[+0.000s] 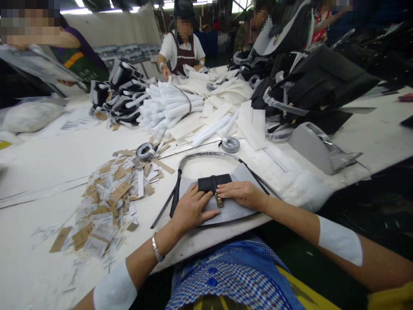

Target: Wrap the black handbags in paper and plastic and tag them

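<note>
The handbag (247, 175) lies at the worktable's (61, 159) near edge. The left hand (192, 206), fingers spread, touches its black panel (205, 184); the right hand (245, 193), fingers extended, unclamped, rests beside the gold-coloured clasp (219, 200).

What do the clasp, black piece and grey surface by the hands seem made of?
Clasp: probably metal, shiny and gold-toned, judging by its bright glints. Black piece: perhaps leather or imitation, smooth with low sheen. Grey surface: dull and lightly speckled, so maybe felt or paper; the picture leaves it open.
</note>
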`<state>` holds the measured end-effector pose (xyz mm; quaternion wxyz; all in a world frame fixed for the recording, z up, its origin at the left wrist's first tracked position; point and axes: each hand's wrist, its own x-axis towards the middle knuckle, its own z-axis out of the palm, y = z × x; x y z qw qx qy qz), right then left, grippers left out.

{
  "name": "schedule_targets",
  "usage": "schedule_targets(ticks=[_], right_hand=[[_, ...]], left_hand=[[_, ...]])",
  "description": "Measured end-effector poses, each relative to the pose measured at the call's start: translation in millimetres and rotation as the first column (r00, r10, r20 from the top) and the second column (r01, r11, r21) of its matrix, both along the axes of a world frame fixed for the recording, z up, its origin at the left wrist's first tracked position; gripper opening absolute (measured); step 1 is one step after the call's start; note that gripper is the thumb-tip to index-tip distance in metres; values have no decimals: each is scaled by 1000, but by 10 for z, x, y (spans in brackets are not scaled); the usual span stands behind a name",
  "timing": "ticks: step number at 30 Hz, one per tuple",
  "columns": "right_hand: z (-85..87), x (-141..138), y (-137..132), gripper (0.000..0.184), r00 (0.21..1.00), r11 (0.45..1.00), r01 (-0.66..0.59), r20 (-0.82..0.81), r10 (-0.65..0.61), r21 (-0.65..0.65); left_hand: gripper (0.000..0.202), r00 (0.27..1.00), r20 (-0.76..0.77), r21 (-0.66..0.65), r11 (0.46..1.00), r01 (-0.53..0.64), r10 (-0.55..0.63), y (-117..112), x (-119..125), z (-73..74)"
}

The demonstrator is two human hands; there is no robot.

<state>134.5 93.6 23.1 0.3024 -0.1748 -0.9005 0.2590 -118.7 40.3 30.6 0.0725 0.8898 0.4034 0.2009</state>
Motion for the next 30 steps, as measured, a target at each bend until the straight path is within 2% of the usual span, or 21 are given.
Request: schedule_targets(ticks=[3,5,8,10,13,15,18,22,26,30], right_hand=[[-28,-9,1,31,1000,999,0,16,0,35],[-38,-24,8,30,999,998,-10,36,7,60],[-62,-44,23,30,997,995,-35,71,29,89],[-78,-48,29,31,994,995,-47,100,38,86],[-47,-53,29,31,989,999,-36,141,30,38],[33,-70,29,28,986,1000,-3,164,0,16],[193,-129,42,22,969,998,-4,247,-13,69],[284,-227,71,22,924,980,-84,383,10,178],[227,-287,74,18,886,969,-75,462,-43,235],[197,-314,20,11,841,956,-67,532,-101,287]], left_hand=[[47,1000,5,146,989,-13,13,-84,-27,12],[37,996,-12,181,979,93,-93,-112,-41,42],[40,942,-30,60,940,336,-335,-109,-39,99],[41,911,-14,-24,911,412,-413,-104,-22,133],[42,921,2,-107,915,388,-390,-131,11,188],[41,934,17,-184,917,354,-357,-165,30,231],[38,942,26,-234,914,331,-335,-207,38,273],[39,938,-1,-184,923,339,-345,-235,22,228],[41,944,-24,-109,939,325,-329,-257,22,169],[41,949,-37,-53,949,311,-313,-277,39,176]])
